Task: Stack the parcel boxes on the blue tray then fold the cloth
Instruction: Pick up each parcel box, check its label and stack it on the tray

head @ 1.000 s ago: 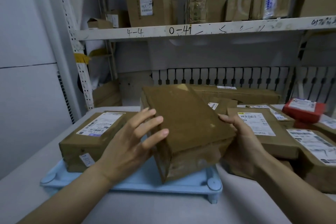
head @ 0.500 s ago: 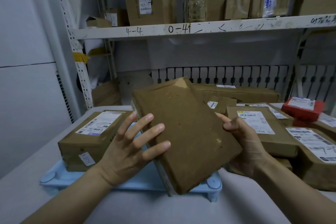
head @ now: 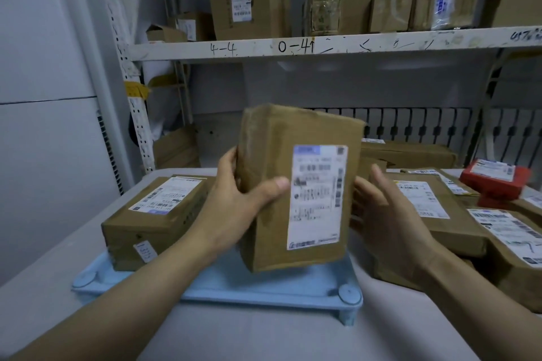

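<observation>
On blue tray: one parcel box; second box held above.

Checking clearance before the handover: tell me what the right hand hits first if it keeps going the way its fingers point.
Most likely the held parcel: the right hand points up-left at its right side, fingertips apparently just short; depth unclear.

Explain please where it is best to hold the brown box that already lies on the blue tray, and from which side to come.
Take the brown box across its two long side faces, coming from above. It lies flat on the blue tray, label up, its top uncovered. The near short end is also free; the held parcel and left hand crowd its right side.
</observation>
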A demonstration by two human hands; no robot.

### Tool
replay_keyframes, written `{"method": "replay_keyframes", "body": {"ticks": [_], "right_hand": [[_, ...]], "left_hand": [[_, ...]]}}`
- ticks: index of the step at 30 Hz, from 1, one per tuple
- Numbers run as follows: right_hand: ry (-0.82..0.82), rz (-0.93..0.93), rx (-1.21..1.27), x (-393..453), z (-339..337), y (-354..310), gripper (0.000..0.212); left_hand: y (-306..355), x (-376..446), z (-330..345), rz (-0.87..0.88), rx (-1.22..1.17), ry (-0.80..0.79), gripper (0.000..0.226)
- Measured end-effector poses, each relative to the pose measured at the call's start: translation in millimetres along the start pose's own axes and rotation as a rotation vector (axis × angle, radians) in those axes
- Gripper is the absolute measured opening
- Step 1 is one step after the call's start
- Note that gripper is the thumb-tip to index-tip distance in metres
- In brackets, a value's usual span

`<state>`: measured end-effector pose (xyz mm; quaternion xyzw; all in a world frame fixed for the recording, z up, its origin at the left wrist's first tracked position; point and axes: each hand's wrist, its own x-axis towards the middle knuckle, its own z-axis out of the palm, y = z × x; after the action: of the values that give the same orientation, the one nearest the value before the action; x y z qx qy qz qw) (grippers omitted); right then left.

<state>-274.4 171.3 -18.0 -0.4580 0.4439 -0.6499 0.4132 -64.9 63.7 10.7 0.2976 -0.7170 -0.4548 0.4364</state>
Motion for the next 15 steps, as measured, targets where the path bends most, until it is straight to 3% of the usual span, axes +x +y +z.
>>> {"method": "replay_keyframes", "body": {"ticks": [3, 6, 11, 15], "right_hand": [[-0.077, 0.033, -0.029, -1, 5, 3, 0.051], [-0.050, 0.173, 0.031, 0, 11, 4, 0.047], [0.154, 0.348, 0.035, 9, 23, 8, 0.047], [0.276, 0.427, 0.039, 23, 42, 13, 0.046]], "left_hand": [[3, 3, 2, -0.399, -0.298, -0.096, 0.073], [-1, -1, 1, -0.587, -0.441, -0.137, 0.061], [-9, 3, -5, -0.656, -0.452, -0.138, 0.071], [-9, 7, -20, -0.594, -0.376, -0.138, 0.047]]}}
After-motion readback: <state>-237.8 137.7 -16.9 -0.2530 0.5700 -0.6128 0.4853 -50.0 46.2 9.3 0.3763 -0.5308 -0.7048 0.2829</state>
